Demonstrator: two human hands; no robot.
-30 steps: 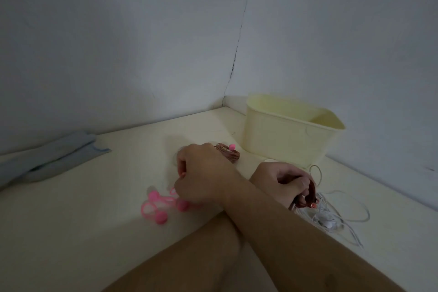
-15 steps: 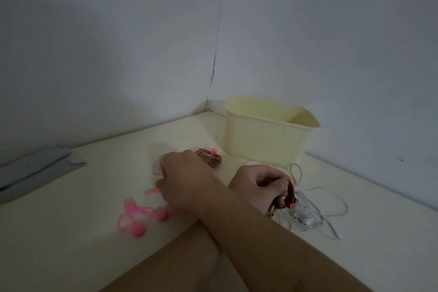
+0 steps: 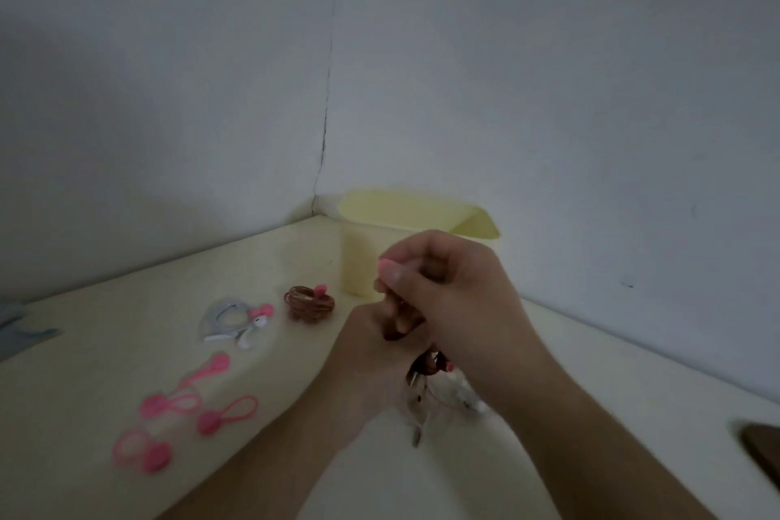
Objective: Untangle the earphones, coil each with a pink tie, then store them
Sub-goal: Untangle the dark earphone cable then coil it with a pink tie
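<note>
My right hand (image 3: 456, 296) is raised in front of the yellow bin (image 3: 472, 220) and pinches a pink tie (image 3: 386, 266) between thumb and fingers. My left hand (image 3: 375, 355) sits just below it, partly hidden, and grips a bundle of brown earphones (image 3: 430, 365). Tangled white earphones (image 3: 462, 395) lie blurred under both hands. On the table to the left lie a coiled brown pair (image 3: 310, 303) and a coiled white pair (image 3: 236, 319), each bound with a pink tie. Several loose pink ties (image 3: 181, 405) lie near the left front.
The cream table meets two grey walls at a corner behind the bin. A grey cloth (image 3: 17, 329) lies at the far left edge. A dark flat object (image 3: 764, 452) shows at the right edge.
My right hand lifted off the loose pink ties with one tie and moved right, above my left hand. My arms no longer cross. The coiled white pair is now uncovered.
</note>
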